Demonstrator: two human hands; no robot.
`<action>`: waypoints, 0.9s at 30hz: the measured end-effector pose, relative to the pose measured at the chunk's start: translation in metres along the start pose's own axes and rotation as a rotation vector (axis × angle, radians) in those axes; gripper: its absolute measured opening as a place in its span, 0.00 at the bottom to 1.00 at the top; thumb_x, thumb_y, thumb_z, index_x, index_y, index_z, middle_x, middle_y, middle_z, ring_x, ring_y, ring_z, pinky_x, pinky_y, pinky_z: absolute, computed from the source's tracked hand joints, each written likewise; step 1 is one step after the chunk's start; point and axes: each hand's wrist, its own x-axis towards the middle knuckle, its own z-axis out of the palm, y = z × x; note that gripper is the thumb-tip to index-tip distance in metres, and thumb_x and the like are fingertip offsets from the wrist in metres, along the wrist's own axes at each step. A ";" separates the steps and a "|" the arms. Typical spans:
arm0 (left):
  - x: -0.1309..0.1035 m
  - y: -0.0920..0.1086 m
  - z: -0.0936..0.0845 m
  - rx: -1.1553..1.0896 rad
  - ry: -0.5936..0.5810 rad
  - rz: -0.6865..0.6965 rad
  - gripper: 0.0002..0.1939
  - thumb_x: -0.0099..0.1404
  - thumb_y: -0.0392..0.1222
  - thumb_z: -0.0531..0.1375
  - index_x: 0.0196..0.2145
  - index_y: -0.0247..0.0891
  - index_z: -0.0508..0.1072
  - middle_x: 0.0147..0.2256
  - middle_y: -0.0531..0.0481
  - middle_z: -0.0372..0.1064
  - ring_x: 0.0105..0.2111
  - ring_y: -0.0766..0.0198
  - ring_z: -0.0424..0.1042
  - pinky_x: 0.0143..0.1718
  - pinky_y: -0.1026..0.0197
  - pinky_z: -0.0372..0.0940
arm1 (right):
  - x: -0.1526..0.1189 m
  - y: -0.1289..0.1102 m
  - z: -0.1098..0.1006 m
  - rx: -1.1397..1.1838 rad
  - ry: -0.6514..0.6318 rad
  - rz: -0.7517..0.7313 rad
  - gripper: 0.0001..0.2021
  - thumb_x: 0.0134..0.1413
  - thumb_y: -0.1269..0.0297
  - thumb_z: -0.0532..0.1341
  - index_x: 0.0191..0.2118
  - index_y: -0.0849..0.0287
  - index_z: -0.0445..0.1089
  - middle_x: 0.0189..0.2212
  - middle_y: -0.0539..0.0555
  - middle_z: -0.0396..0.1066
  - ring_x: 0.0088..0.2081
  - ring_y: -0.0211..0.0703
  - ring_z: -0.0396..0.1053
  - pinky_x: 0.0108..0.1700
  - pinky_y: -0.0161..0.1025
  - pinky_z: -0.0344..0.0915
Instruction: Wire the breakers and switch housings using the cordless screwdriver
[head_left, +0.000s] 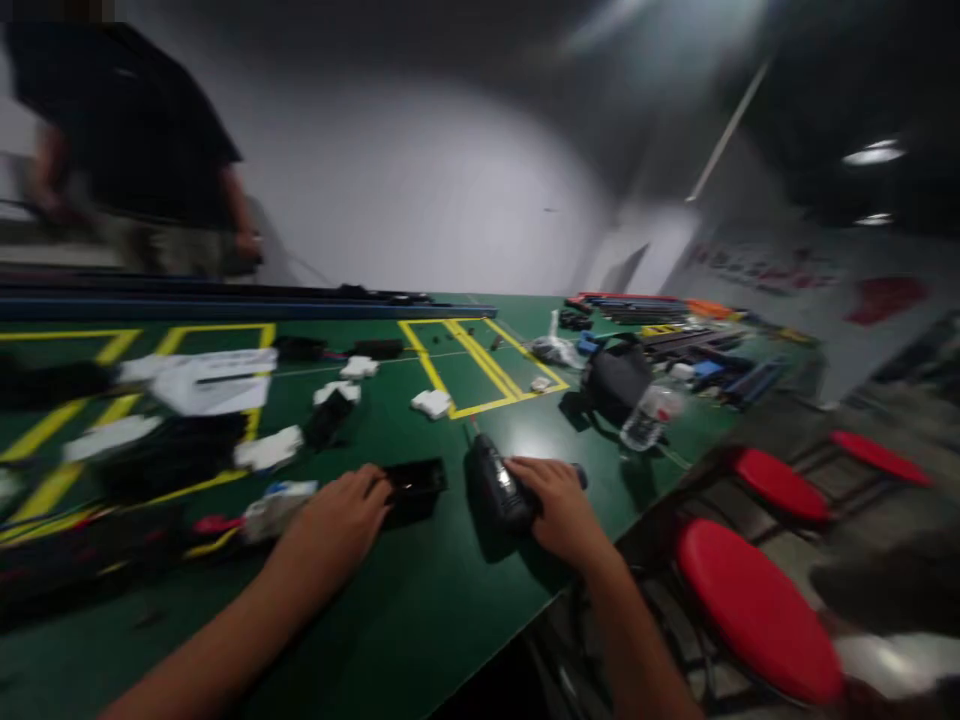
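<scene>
My right hand (pixel 559 505) is wrapped round the handle of a dark cordless screwdriver (pixel 499 488), which lies on its side with its thin bit pointing away from me. To the left of it, my left hand (pixel 352 510) has its fingers closed on the near left end of a small black box (pixel 421 478), open at the top. That box rests on the green table (pixel 420 620), apart from the screwdriver. Motion blurs the picture, and the inside of the box is too dark to make out.
Black parts, wires and crumpled white pieces (pixel 270 448) crowd the left side, with a paper sheet (pixel 214 382). A plastic bottle (pixel 651 418) and black bag (pixel 616 375) stand at right. Red stools (pixel 757 600) flank the table. Another person (pixel 142 150) stands behind it.
</scene>
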 end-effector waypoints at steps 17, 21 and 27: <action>-0.031 0.000 -0.008 0.232 -0.049 0.064 0.11 0.78 0.39 0.53 0.40 0.34 0.74 0.40 0.40 0.71 0.34 0.56 0.71 0.30 0.55 0.65 | 0.085 -0.068 0.009 -0.098 -0.134 -0.423 0.32 0.67 0.53 0.61 0.71 0.59 0.62 0.66 0.61 0.66 0.65 0.60 0.62 0.70 0.62 0.57; -0.036 -0.024 -0.039 0.101 -0.069 0.277 0.11 0.79 0.38 0.54 0.42 0.36 0.75 0.41 0.43 0.73 0.39 0.57 0.73 0.36 0.56 0.68 | 0.101 -0.072 0.029 -0.180 -0.224 -0.482 0.30 0.66 0.54 0.63 0.68 0.62 0.66 0.58 0.61 0.73 0.57 0.62 0.68 0.65 0.61 0.61; -0.062 -0.108 -0.109 -0.187 -0.012 -0.204 0.12 0.77 0.47 0.57 0.46 0.37 0.75 0.45 0.44 0.74 0.46 0.57 0.73 0.50 0.53 0.70 | 0.104 -0.064 0.043 -0.162 -0.182 -0.488 0.28 0.67 0.57 0.60 0.69 0.63 0.64 0.58 0.63 0.71 0.54 0.63 0.70 0.57 0.61 0.66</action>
